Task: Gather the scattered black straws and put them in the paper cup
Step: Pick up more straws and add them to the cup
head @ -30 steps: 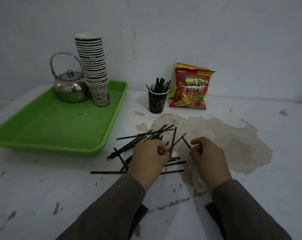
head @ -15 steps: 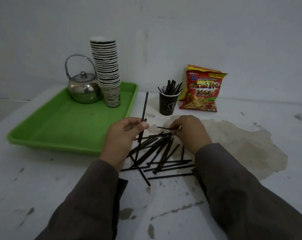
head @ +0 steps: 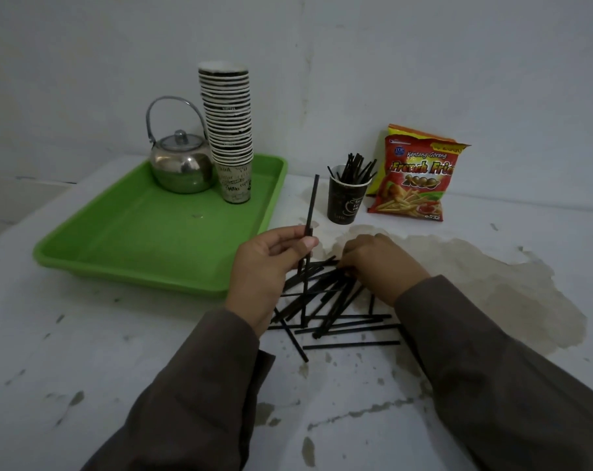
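White stained surface [head: 84, 351]: paper cup [head: 345, 202] partly filled; many black straws [head: 342, 300] left scattered. Left hand [head: 268, 270] pinched on upright straw [head: 311, 205]; right hand [head: 380, 263] curled on pile, grip undetermined.

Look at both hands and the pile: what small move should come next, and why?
Probably the right hand should pinch one straw from the pile and pass it to the left hand. The left hand holds only a straw or two upright, the right is down on the pile, many straws still lie on the table, and the cup has room.
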`<state>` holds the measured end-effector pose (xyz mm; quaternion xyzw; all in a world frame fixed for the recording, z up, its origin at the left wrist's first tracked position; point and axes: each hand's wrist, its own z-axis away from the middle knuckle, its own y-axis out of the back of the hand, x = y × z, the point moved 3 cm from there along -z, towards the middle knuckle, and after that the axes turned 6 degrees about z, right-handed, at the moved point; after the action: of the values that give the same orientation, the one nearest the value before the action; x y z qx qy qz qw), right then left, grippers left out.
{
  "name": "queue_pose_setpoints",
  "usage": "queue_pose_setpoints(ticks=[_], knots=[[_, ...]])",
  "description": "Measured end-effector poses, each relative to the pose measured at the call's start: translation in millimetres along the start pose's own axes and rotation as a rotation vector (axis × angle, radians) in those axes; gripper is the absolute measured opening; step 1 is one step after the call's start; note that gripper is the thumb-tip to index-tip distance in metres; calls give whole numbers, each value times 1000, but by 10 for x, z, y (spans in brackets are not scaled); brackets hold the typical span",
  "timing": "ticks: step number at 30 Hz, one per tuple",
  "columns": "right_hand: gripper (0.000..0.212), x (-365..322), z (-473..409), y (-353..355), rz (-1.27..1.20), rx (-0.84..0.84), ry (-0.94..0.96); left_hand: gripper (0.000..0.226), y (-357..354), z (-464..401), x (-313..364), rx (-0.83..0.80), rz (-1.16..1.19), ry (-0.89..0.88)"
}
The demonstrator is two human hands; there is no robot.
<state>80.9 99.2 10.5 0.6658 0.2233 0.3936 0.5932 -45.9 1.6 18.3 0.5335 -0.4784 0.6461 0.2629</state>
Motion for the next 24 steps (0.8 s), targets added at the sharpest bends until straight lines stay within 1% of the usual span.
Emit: queue_pose_setpoints(ticks=[3, 5, 7, 9, 13, 15, 18, 21, 24], knots=[[24, -45, 69, -34, 64, 88, 21, 19, -49, 34, -18, -29, 11, 6], [19, -44, 108, -41, 35, 135, 14, 21, -67, 53, -24, -45, 21, 11], [21, -22, 151, -22, -5, 143, -13, 20, -71, 63, -24, -49, 32, 15], [23, 25, 209, 26, -78, 156, -62, 19, -73, 67, -20, -53, 62, 24], [20, 103, 343, 175, -313, 239, -231, 17, -96, 77, 17, -100, 109, 20], [19, 62, 372, 215, -396, 223, -239, 18, -101, 81, 52, -107, 87, -22], [22, -128, 325, 261, -453, 147, -148, 20, -69, 71, 120, -90, 26, -105], [30, -337, 194, 219, -420, 53, -53, 17, -9, 48, 163, -72, -5, -156], [29, -471, 90, 150, -369, 6, 5, 17, 39, 34, 166, -55, 12, -158]])
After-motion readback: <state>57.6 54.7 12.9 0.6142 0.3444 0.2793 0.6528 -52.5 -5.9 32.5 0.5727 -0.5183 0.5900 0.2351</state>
